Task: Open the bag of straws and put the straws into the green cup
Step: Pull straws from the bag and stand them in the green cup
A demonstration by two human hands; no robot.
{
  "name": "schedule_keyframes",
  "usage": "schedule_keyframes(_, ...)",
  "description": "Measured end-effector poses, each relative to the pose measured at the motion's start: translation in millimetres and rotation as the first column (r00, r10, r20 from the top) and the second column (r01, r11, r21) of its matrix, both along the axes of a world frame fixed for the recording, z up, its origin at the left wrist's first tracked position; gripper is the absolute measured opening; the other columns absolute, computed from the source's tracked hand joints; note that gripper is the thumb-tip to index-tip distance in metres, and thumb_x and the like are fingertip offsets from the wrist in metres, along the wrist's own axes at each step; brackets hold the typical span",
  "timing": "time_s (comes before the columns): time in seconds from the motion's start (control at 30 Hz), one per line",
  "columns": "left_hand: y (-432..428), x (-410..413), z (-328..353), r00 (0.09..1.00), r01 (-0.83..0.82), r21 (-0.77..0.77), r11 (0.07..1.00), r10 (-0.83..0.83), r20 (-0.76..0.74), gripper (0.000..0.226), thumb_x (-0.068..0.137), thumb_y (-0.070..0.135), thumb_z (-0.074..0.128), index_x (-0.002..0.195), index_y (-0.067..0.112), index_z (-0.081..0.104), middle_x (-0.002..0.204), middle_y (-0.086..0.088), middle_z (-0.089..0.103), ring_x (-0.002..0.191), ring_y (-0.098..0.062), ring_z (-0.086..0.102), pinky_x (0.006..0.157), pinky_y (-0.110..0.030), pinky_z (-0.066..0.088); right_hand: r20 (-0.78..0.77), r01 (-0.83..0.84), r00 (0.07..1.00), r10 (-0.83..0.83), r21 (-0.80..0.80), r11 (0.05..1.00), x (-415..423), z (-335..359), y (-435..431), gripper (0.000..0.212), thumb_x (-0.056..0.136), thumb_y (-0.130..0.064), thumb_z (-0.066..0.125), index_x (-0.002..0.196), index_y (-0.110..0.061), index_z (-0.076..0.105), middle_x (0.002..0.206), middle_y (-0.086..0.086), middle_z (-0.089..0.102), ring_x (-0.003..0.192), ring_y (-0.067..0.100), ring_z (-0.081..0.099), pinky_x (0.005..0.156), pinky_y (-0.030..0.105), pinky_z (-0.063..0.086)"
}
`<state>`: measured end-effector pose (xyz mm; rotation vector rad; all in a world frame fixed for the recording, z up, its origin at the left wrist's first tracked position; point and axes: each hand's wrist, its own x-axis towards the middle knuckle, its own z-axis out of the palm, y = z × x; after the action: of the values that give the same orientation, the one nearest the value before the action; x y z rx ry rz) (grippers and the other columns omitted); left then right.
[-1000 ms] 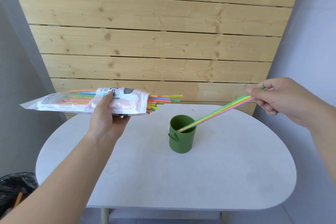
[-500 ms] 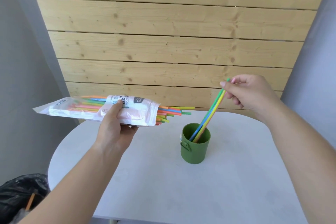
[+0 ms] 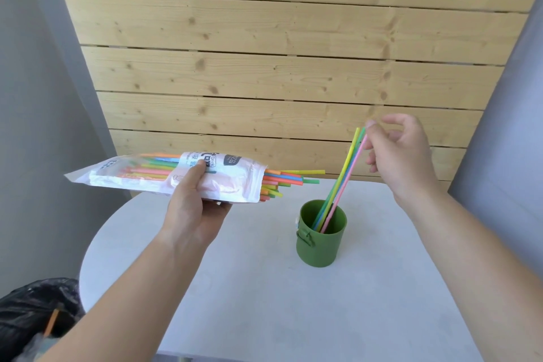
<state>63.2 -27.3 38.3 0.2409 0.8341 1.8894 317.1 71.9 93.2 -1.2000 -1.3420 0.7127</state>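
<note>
Nearest me, bottom left, a black bin bag [image 3: 35,311] sits on the floor beside the white table [image 3: 264,303]. My left hand [image 3: 195,209] is up over the table's left side, clamped on the bag [image 3: 164,176] of straws, thumb on top across the label, fingers underneath. I hold the bag roughly level, its torn mouth pointing right, and a fan of loose straws [image 3: 293,178] pokes out of that mouth, orange, green, yellow, blue.

Just right of that, the cup [image 3: 321,236] stands upright on the table. A small bunch of straws [image 3: 343,176] is already in it, their lower ends inside, leaning up and to the right against the rim, yellow, green, blue and pink.

My right hand [image 3: 402,156] is at their top ends, fingers loosely spread and curled; the thumb sits close against the tips, but I cannot tell whether it grips them.

Behind everything runs the plank wall [image 3: 279,67], grey walls either side.
</note>
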Motion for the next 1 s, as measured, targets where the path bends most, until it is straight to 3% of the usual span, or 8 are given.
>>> schedule_keyframes(0.1, -0.5, 2.0, 4.1, 1.0, 0.001, 0.014, 1.0, -0.001, -0.006, 0.036, 0.101, 0.017, 0.062, 0.136, 0.01, 0.058, 0.124, -0.01, 0.075, 0.114, -0.027, 0.073, 0.101, -0.051, 0.056, 0.165, 0.074, 0.983, -0.08, 0.042, 0.996, -2.6, 2.6, -17.1, 0.038, 0.097, -0.048, 0.047, 0.093, -0.012, 0.06, 0.072, 0.008, 0.062, 0.067, 0.018, 0.057, 0.062, 0.034, 0.043)
schedule_keyframes(0.2, -1.0, 6.2, 8.6, 0.999, 0.028, 0.048, 0.998, -0.027, -0.018, 0.04, 0.102, 0.018, 0.061, 0.141, 0.009, 0.055, 0.13, -0.012, 0.072, 0.116, -0.028, 0.073, 0.103, -0.053, 0.054, 0.347, -0.036, 0.935, 0.07, -0.104, 0.994, -18.3, -3.0, -39.7, 0.064, 0.1, -0.057, 0.035, 0.095, 0.003, 0.06, 0.075, 0.019, 0.067, 0.07, 0.024, 0.06, 0.069, 0.036, 0.048)
schedule_keyframes(0.27, -1.3, 10.5, 11.2, 0.998, 0.051, 0.064, 0.997, -0.049, -0.033, 0.04, 0.103, 0.019, 0.06, 0.141, 0.008, 0.056, 0.132, -0.012, 0.071, 0.118, -0.029, 0.071, 0.104, -0.053, 0.054, 0.277, -0.127, 0.944, 0.179, -0.198, 0.972, -31.0, -8.1, -51.2, 0.068, 0.099, -0.06, 0.034, 0.096, 0.004, 0.056, 0.063, 0.014, 0.063, 0.055, 0.024, 0.054, 0.065, 0.04, 0.048)
schedule_keyframes(0.37, -2.5, 16.9, 13.5, 0.996, 0.075, 0.066, 0.995, -0.071, -0.056, 0.036, 0.102, 0.019, 0.061, 0.136, 0.007, 0.06, 0.132, -0.014, 0.071, 0.121, -0.029, 0.069, 0.106, -0.051, 0.053, 0.072, -0.23, 0.963, 0.258, -0.275, 0.934, -44.9, -16.5, -58.4, 0.057, 0.095, -0.059, 0.046, 0.081, -0.004, 0.052, 0.054, 0.001, 0.057, 0.045, 0.019, 0.045, 0.054, 0.031, 0.038)
schedule_keyframes(0.5, -3.8, 18.0, 12.1, 0.995, 0.074, 0.062, 0.995, -0.07, -0.065, 0.022, 0.101, 0.018, 0.063, 0.122, 0.01, 0.066, 0.116, -0.01, 0.075, 0.121, -0.03, 0.069, 0.106, -0.052, 0.052, -0.021, -0.24, 0.97, 0.244, -0.268, 0.933, -54.1, -27.1, -60.5, 0.033, 0.09, -0.044, 0.065, 0.076, -0.015, 0.059, 0.05, -0.004, 0.055, 0.043, 0.014, 0.043, 0.05, 0.028, 0.034)
schedule_keyframes(0.6, -4.5, 14.1, 12.6, 0.997, 0.054, 0.054, 0.997, -0.051, -0.053, 0.023, 0.1, 0.018, 0.064, 0.122, 0.011, 0.066, 0.119, -0.01, 0.075, 0.12, -0.029, 0.07, 0.104, -0.051, 0.054, -0.111, -0.236, 0.97, 0.215, -0.235, 0.943, -53.7, -30.3, -57.1, 0.025, 0.09, -0.037, 0.067, 0.081, -0.015, 0.063, 0.051, -0.004, 0.055, 0.041, 0.01, 0.043, 0.051, 0.029, 0.034)
schedule_keyframes(0.87, -2.1, 11.1, 8.2, 1.0, 0.03, 0.037, 0.999, -0.03, 0.0, 0.026, 0.1, 0.016, 0.064, 0.126, 0.012, 0.064, 0.129, -0.011, 0.073, 0.117, -0.027, 0.072, 0.103, -0.051, 0.055, 0.042, -0.14, 0.989, 0.142, -0.053, 0.989, -48.5, -32.1, -55.3, 0.029, 0.098, -0.039, 0.057, 0.08, -0.016, 0.058, 0.05, -0.002, 0.05, 0.041, 0.011, 0.043, 0.049, 0.027, 0.037)
schedule_keyframes(1.0, -0.8, 9.4, 8.5, 1.0, 0.02, 0.034, 0.999, -0.021, 0.022, 0.032, 0.099, 0.015, 0.064, 0.132, 0.011, 0.063, 0.122, -0.007, 0.076, 0.113, -0.025, 0.074, 0.099, -0.048, 0.057, -0.026, -0.144, 0.989, 0.143, -0.064, 0.987, -44.6, -31.8, -51.7, 0.029, 0.095, -0.038, 0.062, 0.081, -0.013, 0.06, 0.047, -0.006, 0.048, 0.04, 0.011, 0.042, 0.051, 0.029, 0.037)
